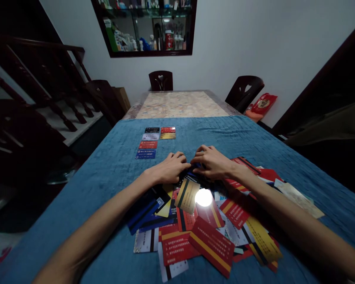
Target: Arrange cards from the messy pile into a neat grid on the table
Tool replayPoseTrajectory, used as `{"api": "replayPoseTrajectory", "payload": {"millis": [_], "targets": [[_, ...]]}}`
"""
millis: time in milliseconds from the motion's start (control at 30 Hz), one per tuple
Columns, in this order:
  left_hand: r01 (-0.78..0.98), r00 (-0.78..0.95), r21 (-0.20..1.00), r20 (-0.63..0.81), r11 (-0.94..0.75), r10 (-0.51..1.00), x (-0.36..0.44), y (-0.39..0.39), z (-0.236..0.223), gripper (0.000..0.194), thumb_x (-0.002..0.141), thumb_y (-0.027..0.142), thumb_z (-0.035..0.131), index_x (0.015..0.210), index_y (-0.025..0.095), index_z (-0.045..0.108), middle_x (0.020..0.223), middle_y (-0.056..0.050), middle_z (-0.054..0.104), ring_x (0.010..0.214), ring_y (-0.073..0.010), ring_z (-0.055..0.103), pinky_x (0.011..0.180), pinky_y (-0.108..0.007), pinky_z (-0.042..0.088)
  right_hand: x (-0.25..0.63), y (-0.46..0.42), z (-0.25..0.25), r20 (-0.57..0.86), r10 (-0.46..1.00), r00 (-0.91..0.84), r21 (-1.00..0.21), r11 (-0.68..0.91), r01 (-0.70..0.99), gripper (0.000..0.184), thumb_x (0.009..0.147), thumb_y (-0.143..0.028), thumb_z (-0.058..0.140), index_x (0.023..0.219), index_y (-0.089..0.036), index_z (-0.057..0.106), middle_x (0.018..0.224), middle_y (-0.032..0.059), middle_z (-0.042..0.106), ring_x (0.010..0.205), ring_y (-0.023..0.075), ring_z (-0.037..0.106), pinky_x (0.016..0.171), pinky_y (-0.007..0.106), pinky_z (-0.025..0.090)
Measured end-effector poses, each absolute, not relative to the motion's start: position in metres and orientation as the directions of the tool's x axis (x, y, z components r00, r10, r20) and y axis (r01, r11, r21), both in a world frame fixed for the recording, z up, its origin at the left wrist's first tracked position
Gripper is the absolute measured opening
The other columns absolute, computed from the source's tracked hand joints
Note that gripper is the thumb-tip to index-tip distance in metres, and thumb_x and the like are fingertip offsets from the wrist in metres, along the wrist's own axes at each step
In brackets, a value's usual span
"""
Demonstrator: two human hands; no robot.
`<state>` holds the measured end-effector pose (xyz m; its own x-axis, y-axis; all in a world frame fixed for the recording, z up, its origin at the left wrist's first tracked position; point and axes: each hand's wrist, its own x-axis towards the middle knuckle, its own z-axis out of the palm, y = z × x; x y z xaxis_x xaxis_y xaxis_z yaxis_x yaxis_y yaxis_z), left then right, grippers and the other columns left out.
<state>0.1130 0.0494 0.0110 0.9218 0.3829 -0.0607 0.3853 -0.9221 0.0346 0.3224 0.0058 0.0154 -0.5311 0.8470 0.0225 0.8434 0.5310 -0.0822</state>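
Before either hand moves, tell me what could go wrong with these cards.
In the heap of cards, many overlap, so drawing one out might drag others along. The left hand is near the blue card at the close end of the left column; a careless swing could skew it. The right forearm passes over cards on its side and might brush some out of place.

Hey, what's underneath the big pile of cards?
Blue cloth shows around the edges of the pile of cards, which appears to rest on it. Whatever else lies beneath is hidden.
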Motion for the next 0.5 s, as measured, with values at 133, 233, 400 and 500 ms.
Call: {"api": "replayPoseTrajectory", "payload": {"millis": [133,233,400,500], "targets": [[0.403,0.915,0.071,-0.058,-0.912,0.399,0.11,0.054,0.012,0.033,0.083,0.012,0.053,0.114,0.018,0.064,0.115,-0.013,0.059,0.118,-0.0299,0.045,0.092,-0.043,0.042,0.326,0.005,0.014,-0.007,0.841,-0.54,-0.085,0.538,0.839,0.038,0.088,-0.05,0.062,0.113,-0.023,0.072,0.11,0.0127,0.071,0.113,0.0323,0.05,0.085,0.042,0.036],[0.411,0.912,0.109,-0.047,-0.905,0.408,0.108,0.059,0.01,0.028,0.086,0.016,0.054,0.111,0.018,0.065,0.117,-0.013,0.06,0.12,-0.0298,0.045,0.095,-0.045,0.041,0.327,0.004,0.015,-0.041,0.839,-0.542,-0.087,0.538,0.839,0.045,0.086,-0.055,0.064,0.115,-0.022,0.072,0.114,0.0131,0.07,0.114,0.0331,0.05,0.085,0.042,0.037],[0.405,0.913,0.179,-0.029,-0.897,0.406,0.106,0.065,0.004,0.028,0.087,0.019,0.056,0.113,0.018,0.065,0.122,-0.012,0.061,0.126,-0.029,0.043,0.1,-0.047,0.038,0.325,0.004,0.013,-0.06,0.837,-0.544,-0.085,0.539,0.838,0.046,0.084,-0.053,0.066,0.115,-0.02,0.072,0.116,0.0143,0.068,0.113,0.0335,0.049,0.084,0.043,0.039],[0.4,0.915,0.193,-0.032,-0.896,0.402,0.105,0.066,0.004,0.028,0.088,0.02,0.056,0.113,0.019,0.065,0.121,-0.011,0.062,0.124,-0.0275,0.044,0.1,-0.046,0.038,0.324,0.004,0.012,-0.059,0.836,-0.546,-0.078,0.541,0.837,0.041,0.082,-0.047,0.067,0.114,-0.02,0.072,0.114,0.0142,0.068,0.112,0.0331,0.049,0.084,0.042,0.039]]}}
